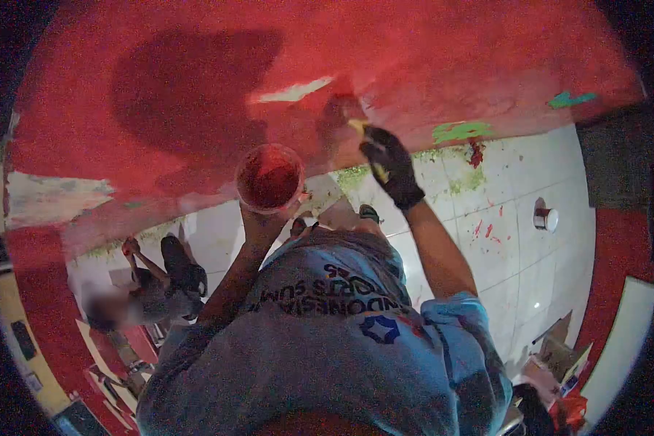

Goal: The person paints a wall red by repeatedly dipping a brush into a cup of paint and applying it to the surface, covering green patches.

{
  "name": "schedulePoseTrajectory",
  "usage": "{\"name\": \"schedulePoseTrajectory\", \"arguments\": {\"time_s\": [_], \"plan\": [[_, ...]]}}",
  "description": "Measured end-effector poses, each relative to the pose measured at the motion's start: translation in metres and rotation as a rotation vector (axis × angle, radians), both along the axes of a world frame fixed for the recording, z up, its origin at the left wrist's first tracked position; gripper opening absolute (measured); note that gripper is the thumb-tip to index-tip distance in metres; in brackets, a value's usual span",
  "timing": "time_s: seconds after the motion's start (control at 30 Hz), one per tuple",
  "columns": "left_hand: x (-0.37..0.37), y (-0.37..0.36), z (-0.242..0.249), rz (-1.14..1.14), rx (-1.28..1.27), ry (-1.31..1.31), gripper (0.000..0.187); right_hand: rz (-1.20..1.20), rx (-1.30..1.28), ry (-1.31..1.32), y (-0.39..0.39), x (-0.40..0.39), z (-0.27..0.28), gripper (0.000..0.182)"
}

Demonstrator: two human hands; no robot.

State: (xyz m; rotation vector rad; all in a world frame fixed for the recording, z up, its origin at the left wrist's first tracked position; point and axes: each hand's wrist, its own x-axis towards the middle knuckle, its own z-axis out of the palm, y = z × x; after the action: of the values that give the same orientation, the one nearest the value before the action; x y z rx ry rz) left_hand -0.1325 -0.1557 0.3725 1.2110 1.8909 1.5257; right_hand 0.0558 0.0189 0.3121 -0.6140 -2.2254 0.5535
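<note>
My left hand (264,220), bare, is wrapped round the lower part of a clear plastic tub (250,190) of red paint (277,179), held up close to the wall. In a dark glove, my right hand (391,166) is closed on a paintbrush (358,126) with yellow showing at the fingertips and again by the palm. The brush end is blurred against the red-painted wall (421,51). A pale patch (296,91) on the wall lies above and between my hands. Shadows of my head and hand fall across the paint.
Green (461,131) and teal (572,99) patches mark the wall's lower part. White floor tiles (516,269) carry red splashes and green specks. A metal tin (546,219) lies at right. Another person (152,283) is low at the left, hands near the wall.
</note>
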Motion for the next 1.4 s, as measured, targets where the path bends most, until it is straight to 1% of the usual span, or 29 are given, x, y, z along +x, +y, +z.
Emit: {"name": "schedulePoseTrajectory", "arguments": {"time_s": [0.03, 0.1, 0.2, 0.23, 0.3, 0.33, 0.37, 0.43, 0.47, 0.5, 0.53, 0.63, 0.67, 0.7, 0.77, 0.8, 0.83, 0.9, 0.93, 0.97, 1.03, 1.07, 1.13, 1.17, 1.23, 1.27, 1.33, 1.37, 1.4], "plan": [[-0.002, -0.001, -0.005, -0.018, -0.008, 0.006, 0.07, -0.029, -0.079, 0.037, 0.01, 0.006, 0.011, 0.023], [-0.005, 0.0, -0.012, -0.053, -0.078, 0.035, 0.04, -0.141, 0.116, 0.174, 0.025, 0.019, 0.028, 0.025], [0.003, 0.005, -0.006, -0.014, 0.013, 0.038, 0.029, -0.26, 0.113, 0.393, 0.02, 0.018, 0.03, 0.025], [0.003, 0.005, -0.007, -0.014, 0.011, 0.042, 0.029, -0.261, 0.111, 0.396, 0.013, 0.009, 0.029, 0.025], [0.002, 0.002, -0.012, 0.004, -0.041, -0.018, 0.027, -0.323, -0.451, 0.47, -0.006, -0.008, 0.015, 0.024], [0.0, 0.0, -0.016, 0.004, -0.049, -0.017, 0.027, -0.215, -0.009, 0.263, -0.004, -0.01, -0.004, 0.028], [-0.004, 0.0, -0.022, -0.032, -0.067, 0.024, 0.027, -0.148, -0.054, 0.163, -0.005, -0.014, -0.024, 0.028], [-0.005, 0.001, -0.023, -0.068, -0.08, 0.07, 0.027, -0.026, -0.441, 0.248, -0.012, -0.025, -0.034, 0.026], [-0.004, 0.0, -0.022, -0.068, -0.139, -0.016, 0.046, -0.024, -0.44, 0.25, -0.012, -0.022, -0.038, 0.026], [-0.004, 0.0, -0.021, -0.066, -0.197, -0.103, 0.067, 0.023, -0.223, 0.153, -0.012, -0.017, -0.034, 0.025], [-0.004, 0.0, -0.02, -0.062, -0.195, -0.103, 0.067, 0.07, -0.005, 0.055, -0.011, -0.011, -0.029, 0.024], [0.001, 0.001, -0.014, -0.111, -0.207, -0.05, 0.063, 0.073, -0.008, 0.05, 0.002, 0.004, -0.001, 0.025], [0.006, 0.003, -0.008, -0.082, -0.181, -0.053, 0.061, 0.028, -0.107, 0.196, 0.001, 0.004, 0.032, 0.024], [0.009, 0.003, -0.005, -0.053, -0.156, -0.057, 0.059, -0.107, -0.051, 0.147, 0.005, 0.009, 0.039, 0.022], [0.003, 0.003, -0.017, -0.072, -0.14, -0.036, 0.057, -0.192, 0.057, 0.361, 0.009, 0.011, 0.037, 0.02], [0.002, 0.004, -0.015, -0.097, -0.124, -0.013, 0.056, -0.201, 0.002, 0.517, 0.008, 0.005, 0.031, 0.019], [0.002, 0.004, -0.012, -0.092, -0.123, -0.013, 0.056, -0.197, 0.003, 0.517, 0.006, -0.001, 0.026, 0.019], [0.004, 0.004, -0.002, -0.127, -0.151, 0.055, 0.056, -0.259, -0.224, 0.445, -0.001, -0.012, 0.015, 0.026], [0.005, 0.003, -0.003, -0.126, -0.151, 0.053, 0.056, -0.185, -0.544, 0.556, -0.005, -0.024, 0.002, 0.033], [0.005, 0.003, -0.004, -0.101, -0.159, 0.048, 0.057, -0.14, -0.454, 0.32, -0.009, -0.028, -0.009, 0.041], [0.007, 0.005, -0.001, -0.074, -0.16, 0.044, 0.057, -0.017, -0.659, 0.336, -0.024, -0.041, -0.021, 0.041], [0.011, 0.005, 0.007, -0.068, -0.1, -0.029, 0.056, -0.015, -0.656, 0.335, -0.029, -0.043, -0.025, 0.041], [0.015, 0.006, 0.009, -0.059, -0.039, -0.102, 0.055, 0.096, -0.842, 0.179, -0.036, -0.045, -0.028, 0.04], [0.015, 0.007, 0.006, -0.014, 0.036, -0.077, 0.059, 0.097, -0.841, 0.177, -0.035, -0.044, -0.029, 0.04], [0.014, 0.008, 0.004, 0.031, 0.114, -0.053, 0.063, 0.168, -0.675, 0.112, -0.031, -0.038, -0.018, 0.036], [0.014, 0.008, 0.003, 0.037, 0.132, 0.037, 0.068, 0.168, -0.675, 0.11, -0.025, -0.034, -0.008, 0.036], [0.012, 0.007, -0.001, 0.043, 0.149, 0.123, 0.074, 0.157, -0.254, 0.075, -0.008, -0.027, 0.034, 0.032], [0.01, 0.006, -0.006, -0.01, 0.116, 0.141, 0.076, 0.062, 0.025, 0.083, -0.003, -0.018, 0.046, 0.028], [0.01, 0.005, -0.006, -0.061, 0.083, 0.16, 0.078, -0.006, 0.099, 0.123, 0.001, -0.013, 0.052, 0.029]]}}
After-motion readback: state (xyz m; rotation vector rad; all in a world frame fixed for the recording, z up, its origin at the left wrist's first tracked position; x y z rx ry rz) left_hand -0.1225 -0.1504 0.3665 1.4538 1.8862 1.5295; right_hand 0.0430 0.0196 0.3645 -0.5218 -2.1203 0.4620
